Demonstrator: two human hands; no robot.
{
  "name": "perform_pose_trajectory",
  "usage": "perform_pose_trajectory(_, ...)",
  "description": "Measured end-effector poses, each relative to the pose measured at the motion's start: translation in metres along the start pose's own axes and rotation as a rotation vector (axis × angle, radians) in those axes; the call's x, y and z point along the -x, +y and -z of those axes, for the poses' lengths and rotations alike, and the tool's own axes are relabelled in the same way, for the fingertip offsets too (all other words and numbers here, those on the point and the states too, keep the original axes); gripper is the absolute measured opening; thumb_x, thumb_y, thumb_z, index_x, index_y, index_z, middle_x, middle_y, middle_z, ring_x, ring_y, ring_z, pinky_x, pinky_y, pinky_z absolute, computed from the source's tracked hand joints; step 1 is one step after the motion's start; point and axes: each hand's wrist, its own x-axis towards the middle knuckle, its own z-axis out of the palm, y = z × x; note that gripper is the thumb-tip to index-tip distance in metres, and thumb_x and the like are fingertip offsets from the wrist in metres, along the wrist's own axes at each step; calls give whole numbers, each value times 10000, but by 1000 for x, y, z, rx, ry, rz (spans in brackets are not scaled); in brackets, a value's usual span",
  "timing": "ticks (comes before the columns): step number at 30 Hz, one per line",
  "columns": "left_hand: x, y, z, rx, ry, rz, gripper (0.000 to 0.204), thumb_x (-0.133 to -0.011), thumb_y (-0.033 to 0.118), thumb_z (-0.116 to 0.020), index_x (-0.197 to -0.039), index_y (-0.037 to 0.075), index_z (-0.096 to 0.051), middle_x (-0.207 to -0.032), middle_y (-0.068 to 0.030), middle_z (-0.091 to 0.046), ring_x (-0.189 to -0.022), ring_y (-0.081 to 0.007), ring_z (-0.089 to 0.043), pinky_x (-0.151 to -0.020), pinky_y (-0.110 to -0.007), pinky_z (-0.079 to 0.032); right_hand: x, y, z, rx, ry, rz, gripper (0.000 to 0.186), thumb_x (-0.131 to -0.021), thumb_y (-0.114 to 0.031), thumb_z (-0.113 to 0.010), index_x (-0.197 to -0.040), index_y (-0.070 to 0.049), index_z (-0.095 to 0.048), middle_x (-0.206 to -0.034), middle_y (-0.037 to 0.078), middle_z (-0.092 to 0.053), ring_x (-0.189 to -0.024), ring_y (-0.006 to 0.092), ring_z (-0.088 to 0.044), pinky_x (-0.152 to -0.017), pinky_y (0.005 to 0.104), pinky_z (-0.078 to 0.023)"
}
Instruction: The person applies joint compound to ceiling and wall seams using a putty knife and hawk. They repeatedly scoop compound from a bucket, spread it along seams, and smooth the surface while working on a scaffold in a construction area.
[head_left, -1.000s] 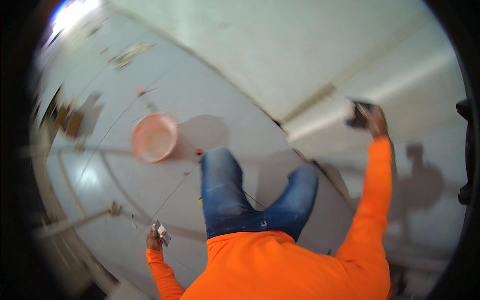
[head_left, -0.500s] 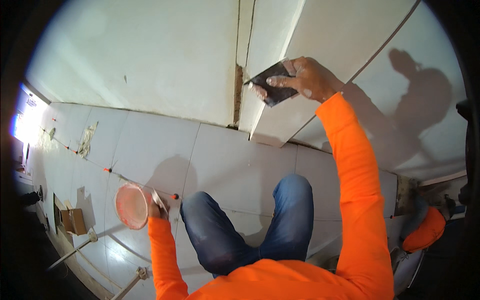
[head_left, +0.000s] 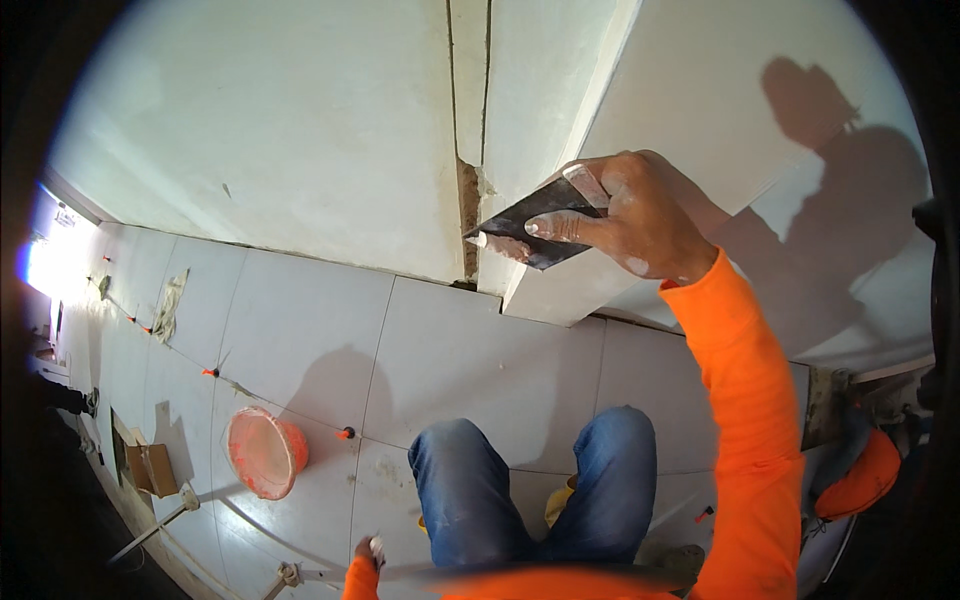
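My right hand (head_left: pixel 640 215) grips a putty knife (head_left: pixel 540 225), its dark flat blade pressed under my thumb. A lump of pinkish-white putty (head_left: pixel 505 245) sits near the blade's tip. The blade is by the wall corner, close to a rough brown gap (head_left: pixel 468 215) at the foot of a vertical groove. My left hand (head_left: pixel 366 553) is low beside my left knee, fingers curled round a small whitish thing I cannot make out. A pink bucket (head_left: pixel 268 453) with pale smears inside stands on the floor, apart from that hand.
Grey floor tiles (head_left: pixel 300 300) carry a line of orange-and-black tile levelling clips (head_left: pixel 345 433). A rag (head_left: pixel 170 305) and a cardboard box (head_left: pixel 150 468) lie to the left. Metal legs (head_left: pixel 190 497) stand at lower left. An orange item (head_left: pixel 860 475) is at far right.
My left hand has moved away from beside the bucket, down toward my body. The right hand has lowered with the putty knife, and the view has shifted.
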Motion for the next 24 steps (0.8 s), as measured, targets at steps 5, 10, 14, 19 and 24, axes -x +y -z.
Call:
perform_pose_trajectory(5, -17, 211, -212, -810, -329, -710, 423, -935, 325, -570, -1307, 139, -498, -1075, -208, -544, -955, -376, -517, -822, -439, -418, -1, -1, -2, -102, 23, 44, 287, -821, -248, -812, -879, 19, -726, -647, 79, -647, -578, 126, -482, -562, 309, -408)
perform_pose_trajectory(10, 9, 396, -445, -1062, -402, -1086, 614, -940, 255, -570, -1519, 206, -373, -1347, -288, -577, -1241, -443, -561, -1060, -450, -451, -3, -9, -2, -67, 11, -90, 256, -818, -220, -813, -905, 11, -746, -717, 90, -710, -633, 117, -601, -612, 278, -476)
perform_pose_trajectory(14, 14, 449, -545, -1242, -311, -1086, 644, -948, 303, -557, -1549, 225, -338, -1376, -271, -574, -1254, -429, -570, -1069, -475, -452, -6, -16, -1, -22, -20, -180, 225, -804, -172, -826, -926, 6, -761, -774, 90, -741, -668, 110, -652, -633, 264, -512)
perform_pose_trajectory(19, -13, 458, -600, -1551, -266, -1132, 658, -954, 342, -539, -1510, 36, -366, -1394, -263, -564, -1265, -416, -566, -1059, -474, -461, -10, -18, -4, -3, -38, -216, 225, -793, -119, -837, -941, 31, -756, -807, 124, -749, -679, 130, -667, -640, 275, -527)
perform_pose_trajectory(24, -58, 464, -634, -1667, -289, -1226, 585, -939, 310, -580, -1449, 44, -472, -1391, -252, -568, -1267, -386, -571, -1052, -469, -469, -10, -18, -6, -46, 7, -168, 198, -801, -95, -829, -916, 43, -746, -788, 124, -739, -686, 130, -670, -640, 274, -524)
